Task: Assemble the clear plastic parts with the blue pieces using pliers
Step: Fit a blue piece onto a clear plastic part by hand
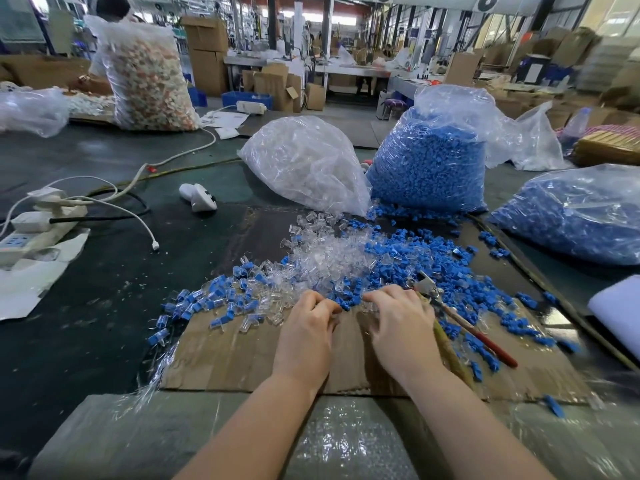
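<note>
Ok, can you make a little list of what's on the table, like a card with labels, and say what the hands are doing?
left hand: fingers curled, picking at the parts; what it holds is hidden
right hand: fingers curled into the parts, beside the pliers
pliers: lying on the cardboard, red handle, not held
loose pile: clear parts and blue pieces mixed
cardboard: flat under the pile
clear bag: behind the pile
blue bags: one behind the pile, another at far right
power strip: at left, with white cables

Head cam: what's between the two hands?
A few loose blue pieces at the fingertips of the left hand and right hand; nearer the wrists, bare cardboard.
</note>
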Tool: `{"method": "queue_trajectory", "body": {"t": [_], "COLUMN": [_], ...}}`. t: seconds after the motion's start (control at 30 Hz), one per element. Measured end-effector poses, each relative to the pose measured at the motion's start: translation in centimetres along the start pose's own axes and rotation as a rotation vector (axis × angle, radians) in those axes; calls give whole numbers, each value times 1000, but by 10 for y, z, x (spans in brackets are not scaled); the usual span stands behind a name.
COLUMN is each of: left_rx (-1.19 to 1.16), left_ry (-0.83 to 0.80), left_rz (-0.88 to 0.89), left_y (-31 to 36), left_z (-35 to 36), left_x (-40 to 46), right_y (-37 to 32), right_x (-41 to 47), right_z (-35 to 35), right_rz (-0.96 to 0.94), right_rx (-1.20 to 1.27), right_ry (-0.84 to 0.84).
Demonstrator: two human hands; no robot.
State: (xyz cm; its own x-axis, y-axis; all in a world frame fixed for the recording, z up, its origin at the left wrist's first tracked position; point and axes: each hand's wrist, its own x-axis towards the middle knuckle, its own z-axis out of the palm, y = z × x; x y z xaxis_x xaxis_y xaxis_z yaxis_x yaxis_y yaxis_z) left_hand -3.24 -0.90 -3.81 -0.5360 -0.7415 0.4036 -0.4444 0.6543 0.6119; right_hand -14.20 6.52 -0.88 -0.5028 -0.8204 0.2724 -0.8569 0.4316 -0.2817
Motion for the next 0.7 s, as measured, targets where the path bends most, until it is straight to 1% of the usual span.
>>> {"method": "queue_trajectory", "body": {"t": [0.13, 0.27, 0.43, 0.57, 0.7], "left_rx": [-5, -29, -25, 41, -7], "left_ry": [7, 14, 20, 43, 3], "left_rz": [-6, -15, -24, 27, 22], "left_y": [1, 2, 0, -2, -1], "left_z": [-2, -4, -5, -7, -8], "left_x": [-2, -3, -4, -4, -4], "right_y": [-17, -26, -26, -22, -16], "right_x": [11, 18, 22, 16, 5], "right_z": [14, 18, 19, 18, 15], "right_rz": [-25, 2, 11, -12, -12], "right_rx": [-52, -122, -148, -151, -77], "right_ry": [-41, -30, -28, 2, 72]}}
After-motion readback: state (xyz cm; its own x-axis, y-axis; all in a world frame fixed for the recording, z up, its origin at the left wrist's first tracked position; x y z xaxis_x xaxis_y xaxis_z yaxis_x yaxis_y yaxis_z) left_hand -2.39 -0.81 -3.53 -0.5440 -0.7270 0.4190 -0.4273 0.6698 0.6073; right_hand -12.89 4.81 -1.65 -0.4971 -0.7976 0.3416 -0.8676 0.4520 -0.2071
